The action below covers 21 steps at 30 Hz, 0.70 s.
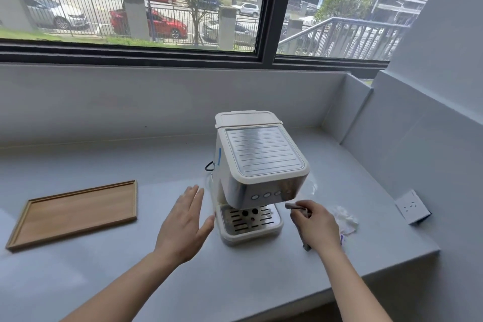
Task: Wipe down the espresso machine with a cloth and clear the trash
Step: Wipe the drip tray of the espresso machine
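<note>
On the tabletop (104, 282), the espresso machine (258, 165) stands centre. At its 8 o'clock the left hand (183, 219) hovers flat and spread, likely to steady it. At 4 o'clock the right hand (317, 225) grips a grey cloth (292, 206) for wiping, with crumpled trash (345, 219) just beyond.

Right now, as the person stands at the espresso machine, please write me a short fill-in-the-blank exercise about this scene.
1. The flat wooden tray lies to the ___ of the cream espresso machine.
2. The left hand holds ___.
3. The right hand grips a grey cloth; the crumpled white trash lies to its ___.
Missing words: left; nothing; right.
</note>
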Each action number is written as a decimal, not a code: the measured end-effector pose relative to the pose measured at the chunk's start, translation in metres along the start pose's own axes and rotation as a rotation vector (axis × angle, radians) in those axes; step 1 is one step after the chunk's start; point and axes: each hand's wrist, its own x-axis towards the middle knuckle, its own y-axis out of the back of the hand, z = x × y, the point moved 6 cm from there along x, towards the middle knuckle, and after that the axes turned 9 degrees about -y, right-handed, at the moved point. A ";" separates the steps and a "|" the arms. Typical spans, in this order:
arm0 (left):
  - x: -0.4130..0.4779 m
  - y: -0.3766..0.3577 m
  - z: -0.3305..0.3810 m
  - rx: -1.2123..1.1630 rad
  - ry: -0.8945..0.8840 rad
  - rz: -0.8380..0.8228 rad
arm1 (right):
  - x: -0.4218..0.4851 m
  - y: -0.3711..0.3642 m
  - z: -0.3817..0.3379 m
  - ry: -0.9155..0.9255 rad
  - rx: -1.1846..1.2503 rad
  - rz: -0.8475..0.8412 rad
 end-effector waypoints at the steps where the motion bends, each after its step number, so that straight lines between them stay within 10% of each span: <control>1: -0.004 -0.005 0.001 -0.004 0.010 -0.006 | -0.001 -0.002 0.003 -0.001 0.016 -0.016; 21: -0.029 -0.150 0.048 0.165 0.327 0.031 | 0.070 -0.086 0.032 0.385 0.154 -0.158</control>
